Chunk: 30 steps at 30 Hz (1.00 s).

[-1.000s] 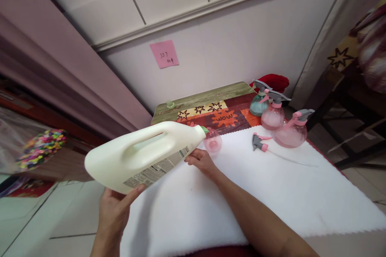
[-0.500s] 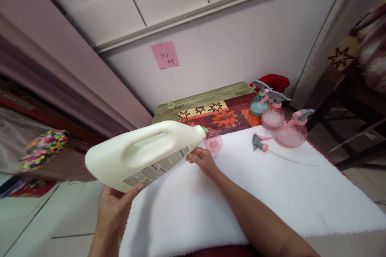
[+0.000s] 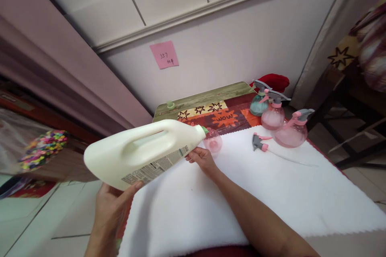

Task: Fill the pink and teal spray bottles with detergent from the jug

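Observation:
My left hand [image 3: 112, 205] grips the base of a large white jug [image 3: 141, 152] with a moulded handle and a printed label. The jug is tipped on its side, and its green-rimmed mouth points at a small open pink bottle [image 3: 212, 141] standing on the white towel [image 3: 247, 184]. My right hand [image 3: 202, 160] is under the jug's neck, fingers curled against it, just left of the pink bottle. A loose grey and pink spray head [image 3: 258, 143] with a long tube lies on the towel to the right.
Three spray bottles stand at the table's back right: a teal one [image 3: 259, 102] and two pink ones [image 3: 273, 114] [image 3: 292, 130]. A green cap [image 3: 170, 105] lies on the patterned tabletop by the wall. A pink note [image 3: 164, 54] hangs above. Tiled floor lies to the left.
The jug's base has risen a little in my left hand, so it is tipped slightly more toward the pink bottle. My right hand has stayed put.

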Each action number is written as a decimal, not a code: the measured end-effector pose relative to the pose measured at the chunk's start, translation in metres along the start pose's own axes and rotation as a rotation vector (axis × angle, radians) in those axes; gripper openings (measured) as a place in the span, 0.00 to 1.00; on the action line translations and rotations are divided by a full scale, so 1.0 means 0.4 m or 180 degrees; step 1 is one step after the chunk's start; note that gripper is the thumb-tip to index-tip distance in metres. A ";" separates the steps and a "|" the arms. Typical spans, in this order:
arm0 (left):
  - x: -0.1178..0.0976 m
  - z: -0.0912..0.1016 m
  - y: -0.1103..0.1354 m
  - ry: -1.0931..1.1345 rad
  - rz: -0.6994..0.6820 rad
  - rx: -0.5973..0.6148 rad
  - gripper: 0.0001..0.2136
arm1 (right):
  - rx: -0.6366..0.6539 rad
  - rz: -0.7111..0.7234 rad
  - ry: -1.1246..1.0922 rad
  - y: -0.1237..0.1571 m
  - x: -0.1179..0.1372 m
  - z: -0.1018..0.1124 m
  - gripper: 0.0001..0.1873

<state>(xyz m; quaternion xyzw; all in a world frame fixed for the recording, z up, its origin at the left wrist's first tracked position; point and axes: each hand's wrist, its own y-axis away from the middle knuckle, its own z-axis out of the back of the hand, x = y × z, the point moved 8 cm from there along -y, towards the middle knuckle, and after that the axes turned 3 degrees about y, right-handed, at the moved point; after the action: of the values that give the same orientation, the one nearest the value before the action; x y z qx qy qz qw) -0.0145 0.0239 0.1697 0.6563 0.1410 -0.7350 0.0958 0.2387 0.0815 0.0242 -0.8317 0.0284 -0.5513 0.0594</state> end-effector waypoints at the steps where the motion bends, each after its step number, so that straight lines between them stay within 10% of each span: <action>1: -0.003 -0.004 0.003 0.0020 0.0002 0.0016 0.37 | 0.0010 -0.0027 -0.0020 -0.001 -0.002 -0.001 0.21; 18: -0.021 -0.012 0.000 -0.0052 -0.0026 0.0010 0.34 | 0.0568 -0.0275 0.2300 0.022 -0.058 -0.028 0.19; 30: 0.006 0.037 -0.049 -0.0414 -0.0156 0.0127 0.30 | 0.0559 -0.0241 0.2402 0.023 -0.053 -0.029 0.18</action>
<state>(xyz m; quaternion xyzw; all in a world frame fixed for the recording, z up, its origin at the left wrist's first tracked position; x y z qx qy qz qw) -0.0350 0.0375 0.1705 0.6053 0.1359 -0.7808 0.0736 0.2201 0.0741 0.0081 -0.5626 -0.0299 -0.8207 0.0954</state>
